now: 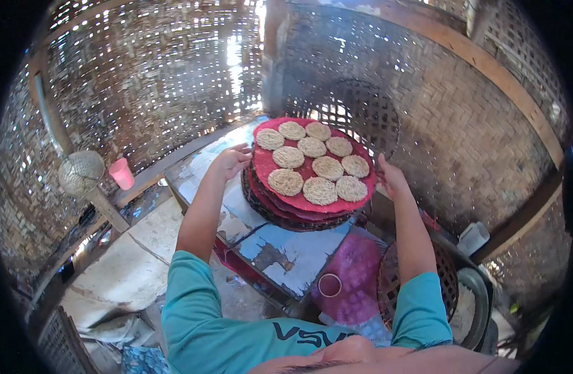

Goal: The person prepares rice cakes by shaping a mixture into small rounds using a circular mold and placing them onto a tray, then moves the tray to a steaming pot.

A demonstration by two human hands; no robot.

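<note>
A round red mat bearing several flat, round, pale cakes tops a stack of similar red layers. Beneath them lies a dark woven round tray, on a worn, peeling table top. My left hand is at the left edge of the top mat, fingers apart. On the opposite side my right hand is at its right edge, thumb up. Whether either hand grips the mat is not clear, as the fingertips are partly hidden.
Woven bamboo walls surround the corner, and an open-weave basket leans behind the stack. A perforated ladle and a pink cup are at the left. Near my right arm are a lattice basket, a ring on purple cloth and a white container.
</note>
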